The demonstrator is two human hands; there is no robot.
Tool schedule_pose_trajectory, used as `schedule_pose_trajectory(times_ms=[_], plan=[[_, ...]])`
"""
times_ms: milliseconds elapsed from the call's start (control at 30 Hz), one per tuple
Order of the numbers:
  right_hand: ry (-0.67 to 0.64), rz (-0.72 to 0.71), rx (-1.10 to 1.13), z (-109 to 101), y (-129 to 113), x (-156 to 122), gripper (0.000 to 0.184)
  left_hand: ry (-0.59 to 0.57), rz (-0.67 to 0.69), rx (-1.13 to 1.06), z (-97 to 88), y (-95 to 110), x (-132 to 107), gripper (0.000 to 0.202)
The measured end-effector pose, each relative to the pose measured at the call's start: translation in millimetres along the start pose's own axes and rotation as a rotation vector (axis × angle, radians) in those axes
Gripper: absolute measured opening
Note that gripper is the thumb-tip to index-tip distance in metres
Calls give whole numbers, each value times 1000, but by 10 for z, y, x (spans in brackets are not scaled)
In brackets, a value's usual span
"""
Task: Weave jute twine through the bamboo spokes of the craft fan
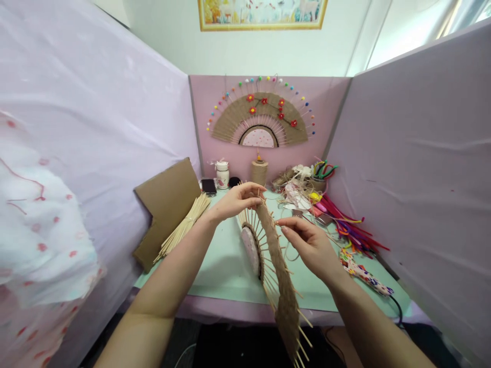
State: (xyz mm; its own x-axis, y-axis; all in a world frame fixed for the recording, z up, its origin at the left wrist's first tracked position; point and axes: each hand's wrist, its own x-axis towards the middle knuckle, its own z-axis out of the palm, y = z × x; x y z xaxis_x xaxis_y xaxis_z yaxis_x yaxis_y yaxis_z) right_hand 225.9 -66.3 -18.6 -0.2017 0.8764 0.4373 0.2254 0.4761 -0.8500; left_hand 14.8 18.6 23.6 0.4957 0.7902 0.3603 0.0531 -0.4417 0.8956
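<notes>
A half-made fan [282, 278] of thin wooden sticks woven with brown twine stands edge-on above the green table [226, 266], with a pale pink half-disc at its hub. My left hand [240, 199] pinches the fan's far top edge. My right hand [307, 240] is closed in a pinch at the fan's right side, on a stick or the twine strand; which one is too small to tell.
A finished fan [261, 120] with red flowers hangs on the pink back wall. A bundle of sticks [184, 227] and brown cardboard [164, 204] lie at left. A twine spool [260, 171], jar, phone, pipe cleaners [349, 225] and a glue gun [364, 273] sit at back and right.
</notes>
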Motion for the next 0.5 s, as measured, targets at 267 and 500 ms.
schedule_pose_trajectory(times_ms=[267,500], plan=[[23,4,-56,27,-8,-19,26,49,27,36,17,43,-10,38],[302,112,-41,-171,495,64,35,636,-194,130,455,-848,-565,44]])
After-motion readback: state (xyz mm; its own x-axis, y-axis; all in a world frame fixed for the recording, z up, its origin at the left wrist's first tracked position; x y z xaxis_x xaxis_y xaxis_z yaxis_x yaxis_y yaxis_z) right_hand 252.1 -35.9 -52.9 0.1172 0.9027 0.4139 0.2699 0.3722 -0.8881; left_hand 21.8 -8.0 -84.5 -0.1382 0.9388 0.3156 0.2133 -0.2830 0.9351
